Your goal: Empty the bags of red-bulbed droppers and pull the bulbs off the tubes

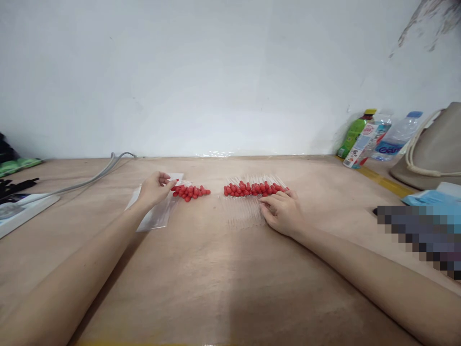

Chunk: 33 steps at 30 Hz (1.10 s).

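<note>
Small red rubber bulbs (190, 192) lie in a loose pile left of centre, partly beside a flat clear plastic bag (154, 216). My left hand (154, 190) is at the pile's left end, fingers curled, with a red bulb at its thumb tip. To the right, several droppers lie side by side in a row, their red bulbs (248, 189) bunched together and their clear glass tubes (241, 211) pointing towards me and away. My right hand (286, 211) rests at the row's right end, thumb and index finger closed by the glass tubes; the contact is partly hidden.
Plastic bottles (396, 139) and a beige bag (428, 154) with a rope handle stand at the back right. A blue packet (435, 202) sits near a pixelated area. Grey cable (90, 178) and a white box (29, 211) lie at left, before a white wall (216, 77).
</note>
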Motion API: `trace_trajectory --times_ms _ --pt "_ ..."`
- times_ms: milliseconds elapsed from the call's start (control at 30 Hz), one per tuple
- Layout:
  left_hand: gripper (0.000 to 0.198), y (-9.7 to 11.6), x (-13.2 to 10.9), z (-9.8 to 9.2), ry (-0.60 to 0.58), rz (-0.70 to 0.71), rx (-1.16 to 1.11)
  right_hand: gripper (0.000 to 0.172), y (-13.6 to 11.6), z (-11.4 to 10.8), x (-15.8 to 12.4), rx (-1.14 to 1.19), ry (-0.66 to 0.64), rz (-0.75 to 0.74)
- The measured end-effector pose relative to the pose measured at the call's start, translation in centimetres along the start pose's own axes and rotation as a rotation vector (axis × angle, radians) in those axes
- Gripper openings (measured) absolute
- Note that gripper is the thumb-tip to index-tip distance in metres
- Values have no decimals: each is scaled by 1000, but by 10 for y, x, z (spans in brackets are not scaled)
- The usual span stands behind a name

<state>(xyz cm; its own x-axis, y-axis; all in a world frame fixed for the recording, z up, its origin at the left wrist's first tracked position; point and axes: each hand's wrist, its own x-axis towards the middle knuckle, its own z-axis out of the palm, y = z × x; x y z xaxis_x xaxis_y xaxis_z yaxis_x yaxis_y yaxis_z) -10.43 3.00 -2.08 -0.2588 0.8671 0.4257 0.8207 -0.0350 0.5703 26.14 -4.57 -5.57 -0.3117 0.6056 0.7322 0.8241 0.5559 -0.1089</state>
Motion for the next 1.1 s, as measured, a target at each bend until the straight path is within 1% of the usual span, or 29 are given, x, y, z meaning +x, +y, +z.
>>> trace_trajectory --times_ms 200,300,433,500,533,600,633,700,733,833,933,1100 --pt "31 3 -3 -1 -49 -2 0 24 -2 -3 -1 14 -93 -36" --pt "32 6 -4 -4 -27 -1 51 31 -2 -4 -1 23 -130 -46" --pt "31 10 -6 -7 33 42 113 41 -2 -6 0 38 -185 -67" --pt "29 17 -10 -7 99 107 131 43 -2 -7 0 46 -200 -78" --pt "27 22 -13 -7 140 167 138 43 -2 -7 0 49 -205 -83" --pt "23 36 -23 -4 206 339 146 43 -2 -7 0 52 -207 -84" --pt "21 44 -28 -1 216 430 143 43 -2 -7 1 52 -202 -80" --pt "19 62 -41 6 164 581 147 41 -3 -6 1 55 -180 -68" --pt "18 70 -48 11 130 628 150 40 -4 -6 1 57 -162 -55" --pt "18 92 -61 28 31 700 187 33 -5 -5 2 68 -94 8" --pt "25 105 -62 45 -37 683 217 31 -2 -4 2 103 -48 95" --pt "34 114 -48 65 -168 581 217 31 5 0 3 150 -30 187"
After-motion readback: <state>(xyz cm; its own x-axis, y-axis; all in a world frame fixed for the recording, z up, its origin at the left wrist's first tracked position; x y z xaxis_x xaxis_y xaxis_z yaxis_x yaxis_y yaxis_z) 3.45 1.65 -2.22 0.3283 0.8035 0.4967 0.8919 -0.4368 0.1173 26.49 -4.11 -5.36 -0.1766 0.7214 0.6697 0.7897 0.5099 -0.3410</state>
